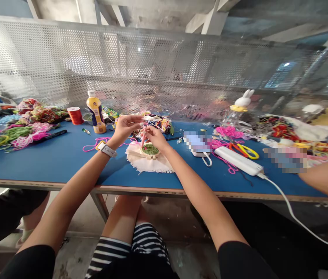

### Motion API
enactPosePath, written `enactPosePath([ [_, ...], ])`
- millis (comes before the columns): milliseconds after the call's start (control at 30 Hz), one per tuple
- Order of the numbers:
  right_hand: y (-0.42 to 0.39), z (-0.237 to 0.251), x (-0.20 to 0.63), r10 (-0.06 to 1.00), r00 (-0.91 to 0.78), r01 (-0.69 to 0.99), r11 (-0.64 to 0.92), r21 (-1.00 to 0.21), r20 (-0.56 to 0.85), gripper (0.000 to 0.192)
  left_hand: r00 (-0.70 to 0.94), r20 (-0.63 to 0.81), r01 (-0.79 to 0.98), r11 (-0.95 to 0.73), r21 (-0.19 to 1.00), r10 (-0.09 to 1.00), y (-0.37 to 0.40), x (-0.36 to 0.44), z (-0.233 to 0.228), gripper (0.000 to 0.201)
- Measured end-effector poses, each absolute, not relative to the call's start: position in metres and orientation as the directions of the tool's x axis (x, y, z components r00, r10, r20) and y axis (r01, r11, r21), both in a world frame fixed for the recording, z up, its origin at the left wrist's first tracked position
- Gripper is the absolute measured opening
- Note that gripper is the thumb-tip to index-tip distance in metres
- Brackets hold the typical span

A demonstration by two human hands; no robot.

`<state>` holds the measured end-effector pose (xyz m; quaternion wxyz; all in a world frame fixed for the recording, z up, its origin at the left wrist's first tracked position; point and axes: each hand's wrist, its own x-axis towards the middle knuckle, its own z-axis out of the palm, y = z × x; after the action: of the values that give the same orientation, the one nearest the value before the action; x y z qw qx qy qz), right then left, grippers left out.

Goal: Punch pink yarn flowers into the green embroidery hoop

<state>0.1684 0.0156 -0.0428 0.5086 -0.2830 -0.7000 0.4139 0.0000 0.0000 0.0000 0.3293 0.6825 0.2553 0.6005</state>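
Observation:
A small embroidery hoop (154, 155) lies on the table in front of me, with white fringed cloth (136, 159) spreading around it and dense green stitching inside. My right hand (156, 138) is closed on a pink pen-like punch needle (143, 140), held upright over the hoop's left side. My left hand (126, 128), with a watch (106, 149) on the wrist, is above and left of the tool. Its fingertips pinch together near the tool's top; anything between them is too small to make out. Pink yarn (95, 144) lies left of the cloth.
Behind the hoop is a tangle of mixed yarn (162, 124). A drink bottle (96, 112) and red spool (75, 116) stand back left, beside yarn heaps (40, 114). Rightward are a phone (197, 143), a white power bank (239, 161) with cable, and another person's arm (327, 176).

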Motion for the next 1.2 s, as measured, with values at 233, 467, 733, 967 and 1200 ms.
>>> enactPosePath([
  [233, 0.0145, -0.0435, 0.1681, 0.811, -0.31, -0.015, 0.518, -0.855, 0.497, 0.044, 0.078, 0.716, 0.056, -0.72, 0.692, 0.694, 0.0041, 0.0032, -0.0043, 0.027],
  [467, 0.0136, -0.0433, 0.1679, 0.797, -0.316, 0.004, 0.544, -0.839, 0.515, 0.045, 0.164, 0.725, 0.074, -0.742, 0.667, 0.669, 0.0021, 0.0017, -0.0018, 0.037],
  [733, 0.0136, -0.0434, 0.1668, 0.772, -0.363, -0.009, 0.557, -0.83, 0.522, 0.048, 0.257, 0.718, 0.028, -0.747, 0.664, 0.647, 0.0038, 0.0009, -0.0008, 0.034],
  [967, 0.0112, -0.0419, 0.1656, 0.773, -0.366, -0.004, 0.556, -0.831, 0.519, 0.042, 0.216, 0.712, 0.011, -0.731, 0.683, 0.668, 0.0022, 0.0028, 0.0005, 0.036],
  [1200, 0.0101, -0.0418, 0.1659, 0.773, -0.372, 0.006, 0.555, -0.832, 0.513, 0.051, 0.183, 0.699, 0.039, -0.715, 0.698, 0.691, 0.0003, 0.0031, 0.0013, 0.038],
])
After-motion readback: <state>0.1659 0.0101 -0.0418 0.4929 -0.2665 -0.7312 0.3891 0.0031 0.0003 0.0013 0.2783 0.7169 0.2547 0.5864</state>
